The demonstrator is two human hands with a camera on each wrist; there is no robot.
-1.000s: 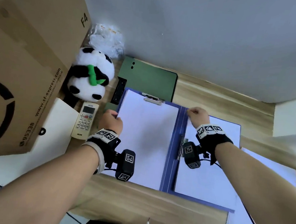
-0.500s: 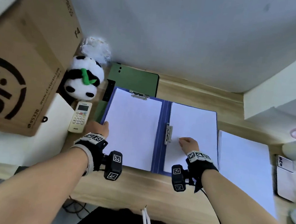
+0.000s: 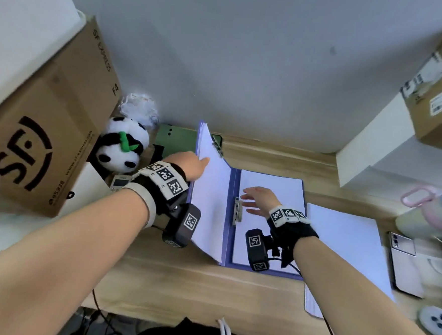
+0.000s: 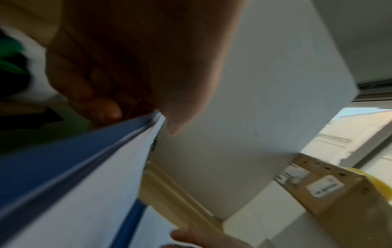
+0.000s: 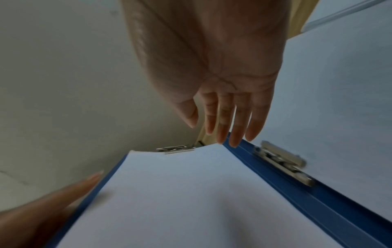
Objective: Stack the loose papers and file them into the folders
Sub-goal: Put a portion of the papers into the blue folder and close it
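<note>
Blue folder (image 3: 231,215) lies open on wooden desk (image 3: 170,281), spine running front to back, right half flat, left half raised at a steep tilt. Left hand (image 3: 192,165) grips outer edge of raised left cover, thumb on the paper side, fingers curled behind on the blue side; left wrist view shows the thumb tip (image 4: 172,129) at the edge and fingers tucked under. White sheets (image 3: 209,192) sit clipped on that raised half, metal clip (image 3: 217,145) at top. Right hand (image 3: 258,201) hovers palm down over the right half, fingers straight and slightly spread, holding nothing; fingertips (image 5: 233,141) point toward the spine, near side clip (image 3: 237,211). White paper (image 3: 271,186) lies flat on the right half under that hand. Loose paper stack (image 3: 344,252) lies on desk just right of the folder, touching or nearly touching its edge, cannot tell which. Green folder (image 3: 176,138) lies behind the blue one, partly hidden. Panda plush (image 3: 122,147) left of it, remote (image 3: 119,182) in front of panda, cardboard box (image 3: 47,134) far left. Phone (image 3: 404,264) right of the loose stack
</note>
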